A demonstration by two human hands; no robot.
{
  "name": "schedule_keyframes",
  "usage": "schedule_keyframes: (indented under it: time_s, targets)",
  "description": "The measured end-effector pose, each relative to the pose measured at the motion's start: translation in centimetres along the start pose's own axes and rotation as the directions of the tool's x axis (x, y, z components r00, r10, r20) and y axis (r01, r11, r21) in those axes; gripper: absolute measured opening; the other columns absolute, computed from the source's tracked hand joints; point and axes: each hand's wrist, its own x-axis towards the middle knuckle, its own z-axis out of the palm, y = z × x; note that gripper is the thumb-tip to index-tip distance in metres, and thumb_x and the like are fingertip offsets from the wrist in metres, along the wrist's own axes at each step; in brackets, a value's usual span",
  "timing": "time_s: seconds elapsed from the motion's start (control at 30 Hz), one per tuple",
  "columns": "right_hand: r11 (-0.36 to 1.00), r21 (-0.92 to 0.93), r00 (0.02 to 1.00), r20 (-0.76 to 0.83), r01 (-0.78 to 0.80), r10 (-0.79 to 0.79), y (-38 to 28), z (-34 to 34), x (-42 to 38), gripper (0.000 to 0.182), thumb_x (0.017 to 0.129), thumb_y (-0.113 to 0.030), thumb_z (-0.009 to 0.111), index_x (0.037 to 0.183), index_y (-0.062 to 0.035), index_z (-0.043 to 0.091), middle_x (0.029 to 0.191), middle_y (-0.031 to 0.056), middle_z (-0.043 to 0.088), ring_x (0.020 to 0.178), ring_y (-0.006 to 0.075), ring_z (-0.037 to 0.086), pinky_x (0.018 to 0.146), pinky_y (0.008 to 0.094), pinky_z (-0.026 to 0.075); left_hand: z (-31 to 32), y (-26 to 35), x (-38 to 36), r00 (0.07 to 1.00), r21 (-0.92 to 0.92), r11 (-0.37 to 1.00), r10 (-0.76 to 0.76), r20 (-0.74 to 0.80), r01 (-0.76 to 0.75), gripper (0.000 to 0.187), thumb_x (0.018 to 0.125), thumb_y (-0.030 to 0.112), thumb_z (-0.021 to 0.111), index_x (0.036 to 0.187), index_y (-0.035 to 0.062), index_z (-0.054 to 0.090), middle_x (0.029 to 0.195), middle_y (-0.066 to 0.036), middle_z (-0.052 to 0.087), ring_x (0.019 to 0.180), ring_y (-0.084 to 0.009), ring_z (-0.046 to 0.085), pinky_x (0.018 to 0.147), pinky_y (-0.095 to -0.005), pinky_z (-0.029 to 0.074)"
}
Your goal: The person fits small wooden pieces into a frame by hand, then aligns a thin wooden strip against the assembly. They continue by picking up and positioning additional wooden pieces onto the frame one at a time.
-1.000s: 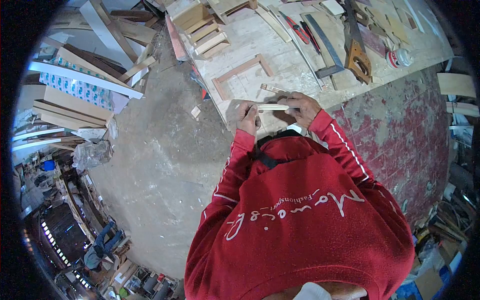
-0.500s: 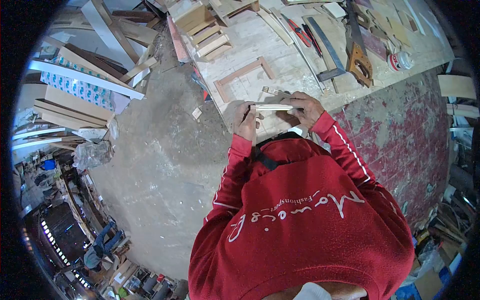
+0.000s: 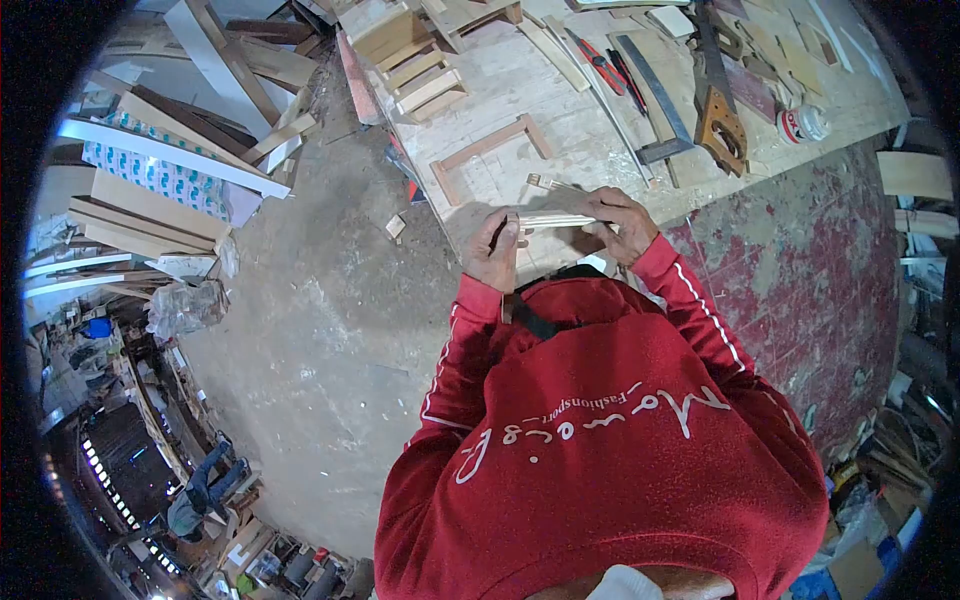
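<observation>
At the near edge of the workbench, a light wooden strip (image 3: 556,220) is held level between my two hands. My left hand (image 3: 490,250) is closed on its left end, thumb upward. Around the other end my right hand (image 3: 624,226) is wrapped, and its fingertips are partly hidden. Just beyond the strip, a small wooden piece with a notched end (image 3: 543,182) points out from beside my right hand. Farther up the bench lies a three-sided wooden frame (image 3: 485,152), close to my left hand.
On the workbench (image 3: 590,128) lie a red utility knife (image 3: 602,68), a try square (image 3: 664,148), a handsaw (image 3: 720,132) and a white tub (image 3: 802,124). Small wooden assemblies (image 3: 430,90) stand at the back left. Boards (image 3: 150,210) pile up left; another person (image 3: 195,505) is at lower left.
My left hand has turned and shifted slightly, with its thumb now over the end of the strip. The strip has come a little closer to my body. My right hand has barely moved.
</observation>
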Motion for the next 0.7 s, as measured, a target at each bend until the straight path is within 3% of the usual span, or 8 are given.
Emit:
schedule_keyframes:
  time_s: [0.07,0.2,0.27,0.37,0.63,0.7]
  targets:
    - [1.000,0.012,1.000,0.008,-0.012,0.012,-0.1,0.1,-0.2,0.037,0.065,0.005,0.061,0.100,-0.0061,0.061,0.091,0.0106,0.056,0.086,0.0278,0.054,0.078,0.0338,0.045,-0.1,0.7,-0.4,0.994,0.043,0.993,-0.108,0.008,0.108,0.025,0.088,0.012,0.052,0.111,0.0014,0.053,0.093,-0.007,0.060,0.081,-0.0130,0.060,0.067,-0.0249,0.049]
    - [0.998,0.024,0.997,0.049,-0.053,0.052,-0.5,0.1,-0.5,0.039,0.064,0.005,0.062,0.101,-0.0064,0.061,0.089,0.0107,0.055,0.085,0.0281,0.053,0.076,0.0342,0.045,-0.8,0.4,-0.9,0.991,-0.027,0.994,-0.108,0.073,0.110,0.026,0.086,0.014,0.055,0.108,0.0007,0.054,0.093,-0.007,0.061,0.082,-0.0140,0.060,0.067,-0.0253,0.049]
    - [0.999,0.017,0.998,0.044,-0.044,0.043,-0.9,0.1,-0.4,0.039,0.063,0.005,0.062,0.101,-0.0064,0.061,0.088,0.0106,0.055,0.085,0.0280,0.053,0.075,0.0342,0.045,-1.2,0.5,-0.9,0.983,0.068,0.991,-0.121,0.141,0.112,0.026,0.088,0.012,0.051,0.111,-0.0012,0.051,0.100,-0.010,0.060,0.089,-0.0200,0.060,0.075,-0.0311,0.049]
    - [1.000,0.009,1.000,0.026,-0.014,0.014,-1.8,0.0,0.0,0.041,0.063,0.005,0.061,0.102,-0.0070,0.061,0.087,0.0104,0.054,0.084,0.0278,0.052,0.075,0.0344,0.045,-1.3,0.6,-0.9,0.982,0.046,0.992,-0.127,0.142,0.122,0.025,0.088,0.011,0.050,0.110,-0.0017,0.051,0.100,-0.010,0.060,0.088,-0.0200,0.060,0.076,-0.0311,0.048]
    - [1.000,-0.004,1.000,0.009,0.019,-0.019,-1.0,0.2,-0.1,0.045,0.063,0.004,0.061,0.105,-0.0116,0.060,0.089,0.0095,0.054,0.085,0.0275,0.053,0.076,0.0340,0.046,-0.7,0.9,-0.7,0.987,0.086,0.990,-0.120,0.111,0.111,0.023,0.089,0.011,0.047,0.108,-0.0013,0.050,0.097,-0.010,0.061,0.088,-0.0192,0.061,0.068,-0.0269,0.046]
    - [1.000,-0.031,0.998,0.067,-0.006,0.008,-0.9,0.1,-0.3,0.045,0.063,0.003,0.062,0.105,-0.0120,0.060,0.089,0.0091,0.054,0.085,0.0274,0.053,0.076,0.0333,0.046,-0.6,0.7,-0.6,0.990,0.081,0.992,-0.107,0.090,0.099,0.022,0.089,0.011,0.047,0.108,-0.0011,0.050,0.097,-0.010,0.061,0.088,-0.0192,0.061,0.066,-0.0265,0.045]
